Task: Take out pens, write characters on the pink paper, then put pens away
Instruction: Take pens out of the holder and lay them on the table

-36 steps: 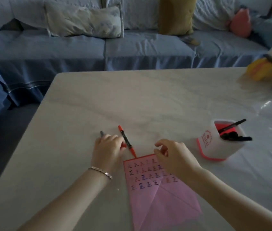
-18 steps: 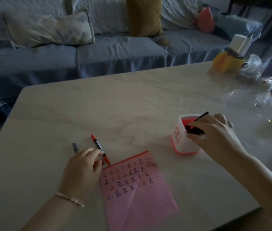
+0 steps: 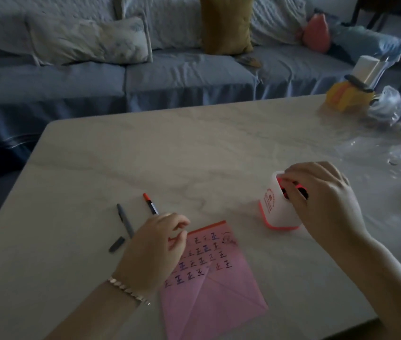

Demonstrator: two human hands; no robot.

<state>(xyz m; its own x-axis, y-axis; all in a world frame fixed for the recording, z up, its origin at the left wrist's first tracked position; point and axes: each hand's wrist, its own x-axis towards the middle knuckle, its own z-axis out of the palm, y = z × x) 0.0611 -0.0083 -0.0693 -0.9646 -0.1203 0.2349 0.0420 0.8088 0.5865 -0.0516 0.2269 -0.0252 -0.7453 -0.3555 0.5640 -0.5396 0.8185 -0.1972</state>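
The pink paper lies on the table near the front edge, with rows of written characters on its upper half. My left hand sits over its upper left corner, fingers curled round the lower end of the orange pen, which lies on the table. A grey pen and its loose cap lie just left of that hand. My right hand is on top of the white pen holder with a red base, fingertips inside its mouth, pinching a black pen that is mostly hidden.
The pale marble table stretches away to a blue sofa with cushions. At the far right corner stand a yellow tissue holder and crumpled clear plastic. The table's front right edge is close to my right forearm.
My right hand went from the paper to the pen holder and now has its fingers inside it. My left hand slid right, uncovering the grey pen and its cap.
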